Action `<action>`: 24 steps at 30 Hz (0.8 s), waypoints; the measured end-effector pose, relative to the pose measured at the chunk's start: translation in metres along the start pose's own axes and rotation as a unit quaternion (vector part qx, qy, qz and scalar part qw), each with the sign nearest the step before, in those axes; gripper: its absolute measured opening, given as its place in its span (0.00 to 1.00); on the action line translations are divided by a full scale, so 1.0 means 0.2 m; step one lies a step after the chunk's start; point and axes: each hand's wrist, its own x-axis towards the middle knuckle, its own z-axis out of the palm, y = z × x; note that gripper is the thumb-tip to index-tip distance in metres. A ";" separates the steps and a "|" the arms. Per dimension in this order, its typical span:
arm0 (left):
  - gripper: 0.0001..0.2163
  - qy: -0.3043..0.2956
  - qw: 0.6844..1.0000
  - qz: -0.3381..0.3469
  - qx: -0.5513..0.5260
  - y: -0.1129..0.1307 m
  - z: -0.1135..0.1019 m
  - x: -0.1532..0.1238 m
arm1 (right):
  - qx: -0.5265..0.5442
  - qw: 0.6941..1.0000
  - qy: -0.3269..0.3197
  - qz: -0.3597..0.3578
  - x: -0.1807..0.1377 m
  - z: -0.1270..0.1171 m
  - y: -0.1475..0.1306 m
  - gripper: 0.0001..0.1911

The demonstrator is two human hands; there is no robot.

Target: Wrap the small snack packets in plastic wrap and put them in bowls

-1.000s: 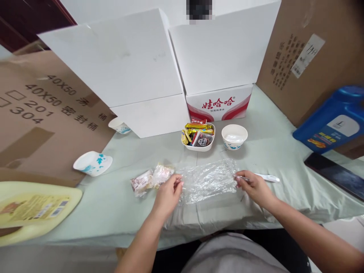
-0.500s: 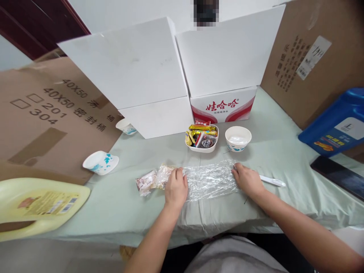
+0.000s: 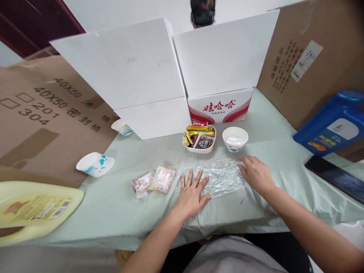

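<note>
A sheet of clear plastic wrap [image 3: 223,178] lies crinkled on the cloth-covered table. My left hand [image 3: 190,195] rests flat on its left part, fingers spread. At the sheet's right edge is my right hand [image 3: 257,174], fingers stretched forward and apart, with the thumb touching the film's edge. Left of the wrap sit two wrapped snack packets side by side, a reddish-white packet [image 3: 143,185] and a yellowish packet [image 3: 162,179]. The white pen-like tool is hidden behind my right hand and forearm.
Behind the wrap stand a white tray [image 3: 201,150] of candies and a paper bowl [image 3: 234,146]. A tipped paper bowl [image 3: 95,164] lies left. A yellow jug [image 3: 36,206], blue jug [image 3: 331,123] and phone [image 3: 335,176] flank the table. White boxes [image 3: 119,68] wall the back; a person's head shows above.
My left hand has moved right from the packet end onto the wrap and spread flat. My right hand has loosened from the wrap's right edge, its fingers now extended. The white tool has become hidden.
</note>
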 end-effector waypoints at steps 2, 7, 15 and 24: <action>0.30 0.000 1.000 -0.001 -0.002 0.00 -0.01 0.00 | 0.051 0.987 0.012 -0.149 -0.03 0.03 -0.05 0.21; 0.31 0.002 1.000 0.011 0.006 -0.01 -0.01 -0.01 | 0.072 0.952 -0.076 -0.286 -0.02 0.19 -0.06 0.40; 0.32 0.025 0.999 0.033 0.012 -0.04 -0.01 -0.03 | 0.126 0.944 -0.049 -0.300 -0.09 0.12 0.07 0.39; 0.36 0.061 0.994 0.092 0.011 -0.17 -0.08 -0.18 | 0.146 0.942 0.001 -0.301 -0.35 0.12 0.24 0.18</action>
